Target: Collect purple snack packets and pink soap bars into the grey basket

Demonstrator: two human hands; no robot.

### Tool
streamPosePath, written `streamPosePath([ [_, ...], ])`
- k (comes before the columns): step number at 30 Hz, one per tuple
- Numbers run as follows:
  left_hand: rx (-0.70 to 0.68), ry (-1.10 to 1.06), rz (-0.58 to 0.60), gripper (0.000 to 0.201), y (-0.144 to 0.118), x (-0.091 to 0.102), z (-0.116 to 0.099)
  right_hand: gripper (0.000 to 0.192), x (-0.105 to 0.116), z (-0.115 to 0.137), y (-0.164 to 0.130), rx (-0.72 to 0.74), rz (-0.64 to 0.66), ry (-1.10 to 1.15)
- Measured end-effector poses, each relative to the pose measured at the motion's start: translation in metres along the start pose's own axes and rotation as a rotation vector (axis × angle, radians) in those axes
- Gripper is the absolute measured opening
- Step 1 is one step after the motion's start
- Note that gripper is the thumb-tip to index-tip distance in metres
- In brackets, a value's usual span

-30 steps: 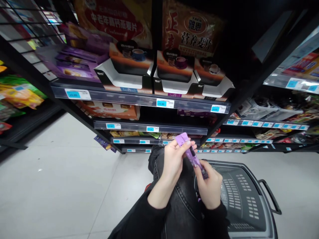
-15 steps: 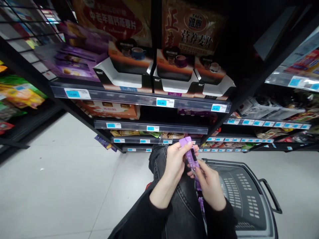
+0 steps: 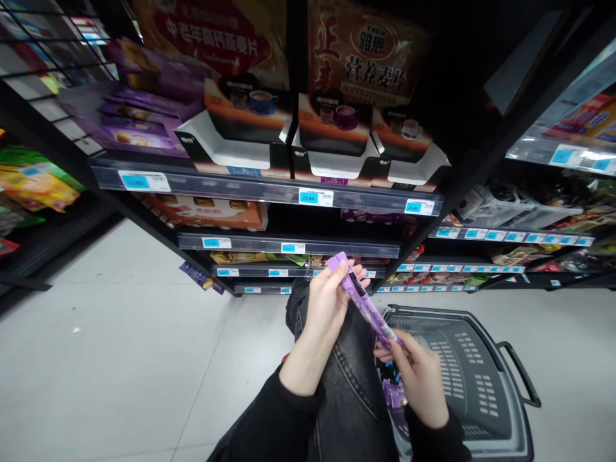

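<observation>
Since a second ago the purple stick sachet (image 3: 362, 301) is drawn out longer, pinched at its ends between left hand (image 3: 327, 301) and right hand (image 3: 419, 375), above the basket (image 3: 486, 385) at five o'clock, where a loose pinch could drop it.

The purple stick packet (image 3: 364, 301) is a long, slim sachet of glossy lilac film with a flat sealed end at its top. A dark printed block, likely a barcode, sits on its upper part; the print is too small to read. It lies slanted in the lower middle of the frame, its upper end toward the upper left and its lower end toward the lower right, held up in the air over a dark-trousered knee. The left hand (image 3: 327, 301) pinches its upper end and the right hand (image 3: 418, 372) pinches its lower end, so the packet is stretched straight between them.
</observation>
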State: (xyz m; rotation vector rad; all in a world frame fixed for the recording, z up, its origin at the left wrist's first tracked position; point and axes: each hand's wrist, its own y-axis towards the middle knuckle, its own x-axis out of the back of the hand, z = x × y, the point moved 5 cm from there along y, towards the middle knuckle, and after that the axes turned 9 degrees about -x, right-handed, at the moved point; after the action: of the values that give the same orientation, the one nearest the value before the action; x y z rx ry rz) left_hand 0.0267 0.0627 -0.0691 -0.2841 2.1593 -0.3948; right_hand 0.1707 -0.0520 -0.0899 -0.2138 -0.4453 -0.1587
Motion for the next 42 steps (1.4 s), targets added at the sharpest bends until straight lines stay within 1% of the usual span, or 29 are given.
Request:
streamPosePath([
  [3, 0.004, 0.005, 0.006, 0.014, 0.002, 0.000, -0.002, 0.020, 0.004, 0.004, -0.003, 0.079, -0.078, -0.034],
  [7, -0.013, 0.009, -0.024, 0.014, 0.003, 0.003, -0.002, 0.017, 0.003, 0.014, -0.004, 0.159, -0.092, -0.087],
  [10, -0.031, -0.034, -0.079, 0.015, 0.005, 0.005, -0.004, 0.016, 0.000, 0.025, -0.006, 0.258, -0.101, -0.149],
  [13, -0.041, -0.071, -0.169, 0.018, 0.007, 0.009, -0.008, 0.018, -0.005, 0.033, -0.009, 0.328, -0.108, -0.203],
  [15, -0.036, -0.098, -0.208, 0.021, 0.007, 0.010, -0.011, 0.019, -0.008, 0.036, -0.010, 0.340, -0.095, -0.214],
  [20, 0.012, -0.136, -0.240, 0.028, 0.010, 0.012, -0.014, 0.023, -0.012, 0.039, -0.011, 0.334, -0.057, -0.194],
  [23, 0.010, -0.114, -0.211, 0.025, 0.013, 0.014, -0.012, 0.023, -0.008, 0.041, -0.012, 0.322, -0.063, -0.149],
  [24, -0.016, -0.092, -0.187, 0.022, 0.014, 0.015, -0.013, 0.022, -0.005, 0.042, -0.012, 0.312, -0.063, -0.126],
  [26, -0.122, -0.021, -0.110, 0.015, 0.017, 0.015, -0.019, 0.021, 0.003, 0.041, -0.012, 0.272, -0.063, -0.063],
  [29, -0.275, 0.163, 0.085, 0.012, 0.017, 0.010, -0.032, 0.015, 0.022, 0.035, -0.009, 0.143, -0.116, 0.056],
  [31, -0.288, 0.298, 0.205, 0.015, 0.016, 0.007, -0.039, 0.014, 0.038, 0.028, -0.007, 0.038, -0.197, 0.137],
  [34, -0.208, 0.452, 0.352, 0.018, 0.015, 0.005, -0.045, 0.019, 0.059, 0.019, 0.000, -0.065, -0.353, 0.304],
  [36, -0.114, 0.556, 0.478, 0.017, 0.012, 0.004, -0.046, 0.020, 0.070, 0.017, 0.008, -0.078, -0.447, 0.454],
  [38, -0.017, 0.675, 0.611, 0.014, 0.008, 0.003, -0.045, 0.022, 0.080, 0.021, 0.017, -0.058, -0.509, 0.535],
  [40, 0.126, 0.802, 0.744, 0.011, 0.000, 0.002, -0.041, 0.024, 0.090, 0.030, 0.028, -0.033, -0.554, 0.487],
  [42, 0.263, 0.952, 0.915, 0.010, -0.012, -0.003, -0.033, 0.027, 0.100, 0.045, 0.037, -0.004, -0.570, 0.344],
])
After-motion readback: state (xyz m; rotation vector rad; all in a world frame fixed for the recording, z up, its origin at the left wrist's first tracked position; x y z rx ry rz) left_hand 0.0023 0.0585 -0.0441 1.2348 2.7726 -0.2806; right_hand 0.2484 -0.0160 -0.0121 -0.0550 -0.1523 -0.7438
